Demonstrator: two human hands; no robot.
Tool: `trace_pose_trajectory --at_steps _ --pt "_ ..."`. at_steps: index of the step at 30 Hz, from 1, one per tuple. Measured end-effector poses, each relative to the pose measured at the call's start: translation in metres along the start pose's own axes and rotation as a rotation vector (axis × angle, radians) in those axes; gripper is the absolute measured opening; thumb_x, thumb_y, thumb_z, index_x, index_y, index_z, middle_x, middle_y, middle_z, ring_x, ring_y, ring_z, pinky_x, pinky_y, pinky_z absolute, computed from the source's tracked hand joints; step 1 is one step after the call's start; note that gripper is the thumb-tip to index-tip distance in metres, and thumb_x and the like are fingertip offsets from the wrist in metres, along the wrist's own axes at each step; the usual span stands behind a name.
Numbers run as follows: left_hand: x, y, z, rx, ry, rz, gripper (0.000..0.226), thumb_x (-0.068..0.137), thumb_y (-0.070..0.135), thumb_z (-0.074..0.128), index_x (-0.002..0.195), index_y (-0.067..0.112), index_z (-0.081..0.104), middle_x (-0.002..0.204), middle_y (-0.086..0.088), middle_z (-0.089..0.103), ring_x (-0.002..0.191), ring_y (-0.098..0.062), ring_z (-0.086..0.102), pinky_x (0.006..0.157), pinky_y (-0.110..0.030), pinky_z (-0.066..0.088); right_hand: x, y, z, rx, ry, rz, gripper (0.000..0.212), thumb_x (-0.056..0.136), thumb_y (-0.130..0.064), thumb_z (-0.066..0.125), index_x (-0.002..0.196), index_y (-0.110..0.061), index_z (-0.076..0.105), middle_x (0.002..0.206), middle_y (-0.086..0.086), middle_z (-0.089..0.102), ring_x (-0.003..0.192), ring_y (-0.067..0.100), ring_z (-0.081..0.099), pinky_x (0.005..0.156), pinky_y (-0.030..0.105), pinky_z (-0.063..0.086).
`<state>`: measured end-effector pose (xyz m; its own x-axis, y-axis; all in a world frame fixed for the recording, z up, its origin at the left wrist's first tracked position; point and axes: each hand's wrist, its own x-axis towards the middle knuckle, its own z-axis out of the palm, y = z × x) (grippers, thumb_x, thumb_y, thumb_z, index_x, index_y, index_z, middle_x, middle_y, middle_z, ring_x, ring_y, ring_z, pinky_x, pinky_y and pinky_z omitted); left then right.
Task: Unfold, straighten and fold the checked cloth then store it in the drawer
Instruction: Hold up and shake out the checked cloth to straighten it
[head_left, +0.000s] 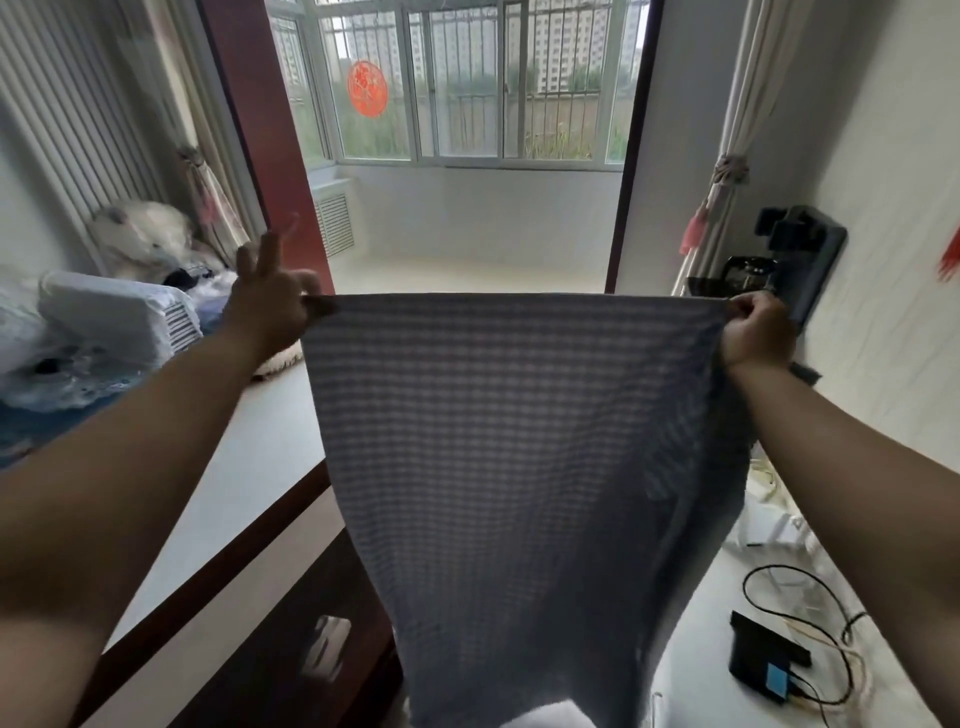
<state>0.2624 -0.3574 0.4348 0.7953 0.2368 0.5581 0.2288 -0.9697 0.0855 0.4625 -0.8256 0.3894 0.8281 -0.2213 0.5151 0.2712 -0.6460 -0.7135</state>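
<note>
Checked cloth, held aloft and spread for straightening.
Cloth hung full-width in the air before the balcony doorway, top edge taut so creases could drop out; left hand pinched one top corner, spare fingers raised; right hand gripped the other corner, fingers curled. Drawer not identifiable.

open: floor left of cloth | blocked right: cables, black box
</note>
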Motion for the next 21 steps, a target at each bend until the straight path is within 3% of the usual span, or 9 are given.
trace_pose_trajectory --at_steps 1,3,5,9,12,15,18,19,21 --pt "0.005 -0.002 -0.002 -0.17 -0.039 -0.001 0.019 0.079 0.029 0.076 0.081 0.011 0.071 0.141 -0.019 0.038 0.132 -0.035 0.036 0.106 -0.034 0.03 0.003 0.003 -0.001 -0.002 0.0 0.023 0.028 0.088 0.001 0.046 0.111 0.004 0.061 0.117 0.029 0.061 0.11 0.041 0.055 0.092 0.038 0.04" --pt "0.002 0.0 -0.003 -0.608 -0.115 -0.165 0.014 0.084 0.026 0.071 0.078 0.015 0.065 0.104 -0.013 0.059 0.102 -0.023 0.054 0.081 -0.017 0.044 0.005 0.008 -0.003 0.005 0.007 0.037 0.028 0.088 0.0 0.046 0.111 0.004 0.061 0.118 0.029 0.06 0.11 0.041 0.055 0.093 0.037 0.04" --pt "-0.009 0.002 0.006 -0.977 -0.176 -0.354 0.013 0.089 0.025 0.065 0.078 0.02 0.061 0.081 -0.002 0.06 0.078 -0.017 0.057 0.061 -0.014 0.05 0.003 0.01 -0.001 0.008 0.004 0.045 0.026 0.088 -0.002 0.047 0.11 0.003 0.061 0.117 0.028 0.06 0.109 0.041 0.056 0.092 0.037 0.041" --pt "-0.025 -0.001 0.032 -1.242 -0.287 -0.67 0.013 0.089 0.024 0.063 0.094 0.012 0.064 0.09 -0.008 0.068 0.067 -0.014 0.071 0.058 -0.026 0.059 -0.005 0.014 0.009 0.045 -0.039 0.088 0.025 0.088 0.0 0.047 0.108 0.006 0.061 0.113 0.028 0.063 0.108 0.04 0.057 0.092 0.036 0.041" --pt "-0.025 0.013 0.045 -1.32 -0.381 -0.932 0.013 0.091 0.021 0.06 0.088 0.009 0.061 0.068 -0.006 0.073 0.053 -0.013 0.07 0.045 -0.027 0.057 -0.005 0.022 0.017 0.053 -0.079 0.178 0.027 0.088 0.0 0.047 0.11 0.006 0.061 0.116 0.03 0.062 0.111 0.041 0.056 0.096 0.036 0.04" --pt "-0.014 0.046 0.058 -1.347 -0.369 -1.123 0.018 0.093 0.018 0.06 0.076 0.011 0.058 0.049 -0.005 0.067 0.039 -0.015 0.064 0.036 -0.028 0.053 0.001 0.018 0.024 0.076 -0.077 0.33 0.026 0.09 -0.006 0.048 0.111 0.001 0.062 0.125 0.027 0.055 0.117 0.036 0.051 0.101 0.03 0.035" --pt "0.004 0.081 0.071 -1.416 -0.135 -1.222 0.009 0.084 0.012 0.068 0.08 0.011 0.061 0.071 -0.006 0.071 0.056 -0.018 0.067 0.044 -0.025 0.053 0.001 0.003 0.033 0.148 0.075 0.41 0.014 0.091 -0.011 0.047 0.097 -0.009 0.059 0.118 0.011 0.05 0.107 0.024 0.05 0.087 0.02 0.032" --pt "0.011 0.092 0.074 -1.419 -0.031 -1.223 0.01 0.079 0.01 0.072 0.08 0.011 0.062 0.081 -0.006 0.071 0.067 -0.02 0.067 0.054 -0.027 0.055 -0.002 0.0 0.036 0.147 0.101 0.378 0.016 0.092 -0.012 0.047 0.1 -0.007 0.06 0.119 0.012 0.051 0.106 0.025 0.051 0.085 0.02 0.032" --pt "0.021 0.114 0.072 -1.433 0.096 -1.145 0.012 0.074 0.012 0.073 0.072 0.014 0.061 0.081 -0.004 0.067 0.079 -0.023 0.064 0.07 -0.034 0.056 -0.011 -0.006 0.039 0.159 0.098 0.313 0.024 0.093 -0.015 0.046 0.109 -0.002 0.061 0.121 0.021 0.056 0.109 0.029 0.055 0.089 0.025 0.035"
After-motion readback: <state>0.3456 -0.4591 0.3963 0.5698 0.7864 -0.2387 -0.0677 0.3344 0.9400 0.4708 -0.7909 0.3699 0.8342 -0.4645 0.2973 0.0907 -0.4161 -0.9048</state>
